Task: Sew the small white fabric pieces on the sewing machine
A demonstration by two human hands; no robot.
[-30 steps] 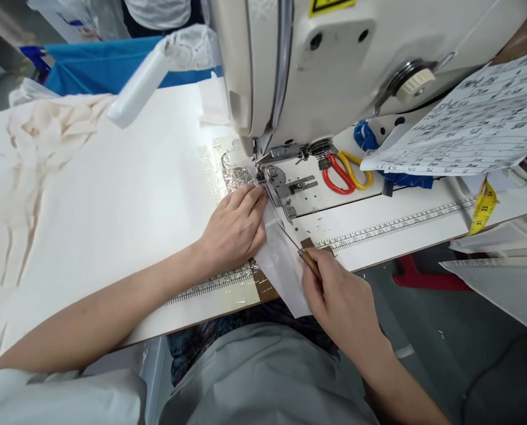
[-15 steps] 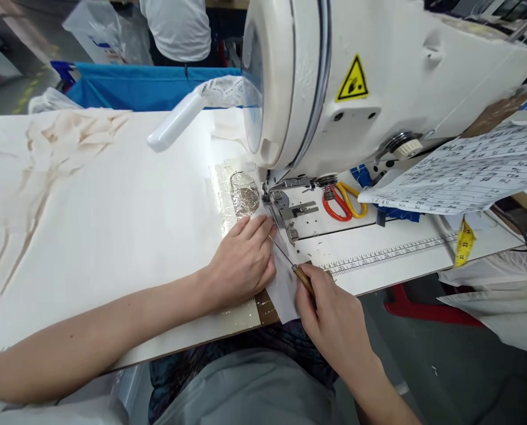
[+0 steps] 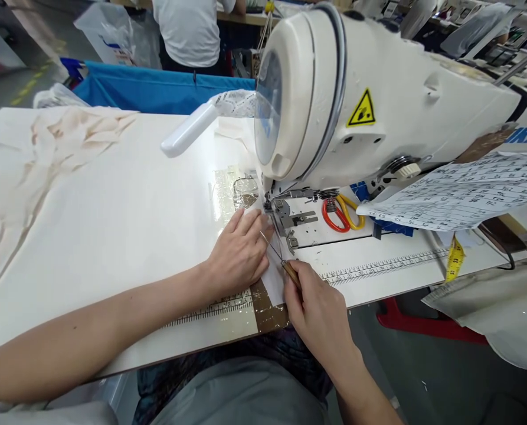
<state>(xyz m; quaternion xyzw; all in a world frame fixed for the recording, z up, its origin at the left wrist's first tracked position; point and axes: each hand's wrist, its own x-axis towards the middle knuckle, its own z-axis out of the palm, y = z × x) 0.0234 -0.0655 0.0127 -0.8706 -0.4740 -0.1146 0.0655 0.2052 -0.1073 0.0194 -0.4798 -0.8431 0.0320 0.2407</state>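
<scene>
A strip of thin white fabric (image 3: 272,283) runs under the presser foot (image 3: 268,203) of a white sewing machine (image 3: 378,100). My left hand (image 3: 241,254) lies on the fabric with its fingers stretched forward, just short of the foot. In my right hand (image 3: 314,301) is an awl (image 3: 291,275), its short wooden handle between thumb and fingers. The thin metal shaft points up and left, with the tip beside my left fingers. What lies under my left palm is hidden.
Red-and-yellow-handled scissors (image 3: 336,215) lie behind the needle area. A printed paper sheet (image 3: 462,189) and a yellow tape measure (image 3: 455,260) hang at the right. Pale fabric pieces (image 3: 64,136) spread over the table's left. Beyond, a person (image 3: 187,32) sits past a blue cloth bin (image 3: 157,88).
The view has shifted slightly. The fabric's near end has moved forward toward the foot. The awl tip has moved a little left, closer over my left fingers.
</scene>
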